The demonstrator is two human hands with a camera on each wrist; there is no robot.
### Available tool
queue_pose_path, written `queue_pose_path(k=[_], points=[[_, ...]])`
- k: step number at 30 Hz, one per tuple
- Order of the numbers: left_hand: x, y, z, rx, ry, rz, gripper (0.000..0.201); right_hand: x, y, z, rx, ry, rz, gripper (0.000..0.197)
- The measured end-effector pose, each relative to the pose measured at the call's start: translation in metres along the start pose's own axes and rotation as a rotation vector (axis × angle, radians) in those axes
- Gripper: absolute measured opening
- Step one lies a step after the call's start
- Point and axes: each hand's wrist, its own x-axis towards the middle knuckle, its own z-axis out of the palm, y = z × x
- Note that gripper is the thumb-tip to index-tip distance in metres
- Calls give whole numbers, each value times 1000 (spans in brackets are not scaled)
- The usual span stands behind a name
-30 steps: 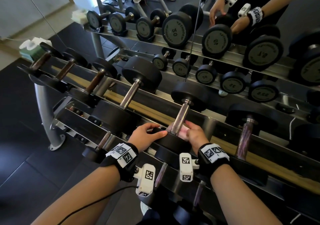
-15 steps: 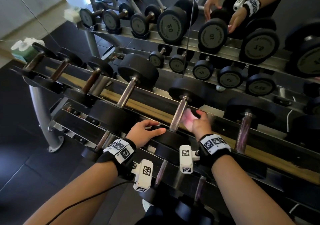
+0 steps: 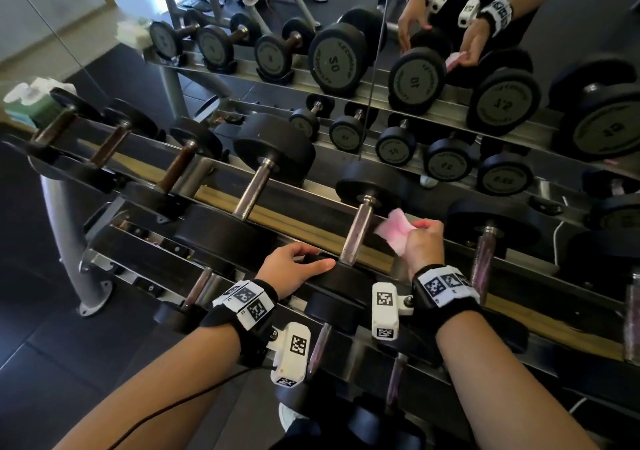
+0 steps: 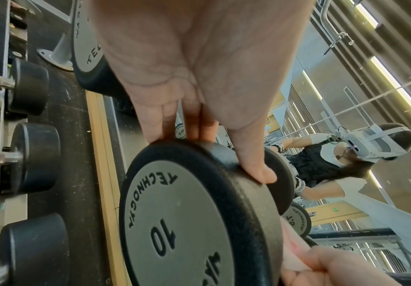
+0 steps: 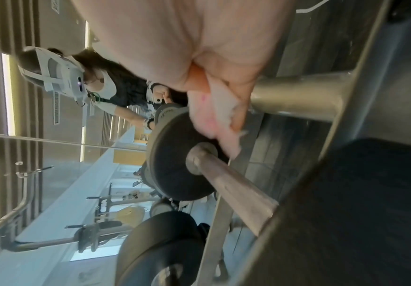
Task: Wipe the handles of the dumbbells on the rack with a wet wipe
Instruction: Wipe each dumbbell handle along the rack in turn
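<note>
On the rack's upper tier (image 3: 301,219) lies a black dumbbell marked 10, its steel handle (image 3: 356,235) bare. My left hand (image 3: 294,266) grips its near head (image 3: 332,276), fingers curled over the rim; the left wrist view shows the left hand (image 4: 199,87) on that head (image 4: 182,222). My right hand (image 3: 424,245) pinches a crumpled pink wet wipe (image 3: 393,230) just right of the handle, not touching it. In the right wrist view the wipe (image 5: 211,116) hangs from my fingers (image 5: 238,120) above the handle (image 5: 236,193).
More dumbbells fill the tier on both sides, such as one to the left (image 3: 252,190) and one to the right (image 3: 485,252). A lower tier (image 3: 194,294) sits near my wrists. A green wipe pack (image 3: 31,103) stands at the far left. A mirror (image 3: 381,51) stands behind.
My right hand has slid up the handle with the wipe and come off it to the right. The left hand has stayed on the near head.
</note>
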Motion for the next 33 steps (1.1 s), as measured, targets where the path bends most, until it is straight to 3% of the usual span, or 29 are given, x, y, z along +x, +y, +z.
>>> queue_pose_path(k=[3, 10, 17, 20, 25, 28, 33], points=[[0, -1, 1, -18, 0, 2, 49, 1, 0, 10, -58, -7, 16, 22], [1, 1, -2, -36, -19, 13, 47, -18, 20, 24, -208, -232, -136, 26], [6, 0, -6, -11, -51, 10, 52, -32, 23, 4, -278, -376, -92, 26], [4, 2, -5, -64, -76, 27, 42, -37, 18, 0, -194, -509, -44, 23], [-11, 16, 9, -142, -20, 136, 30, -37, 0, -26, -294, -379, -336, 24], [-20, 30, 23, -33, 129, 254, 38, -32, -13, -56, -200, -341, -361, 12], [-37, 69, 72, 81, 268, 420, 40, -16, -21, -134, -162, -280, -382, 22]])
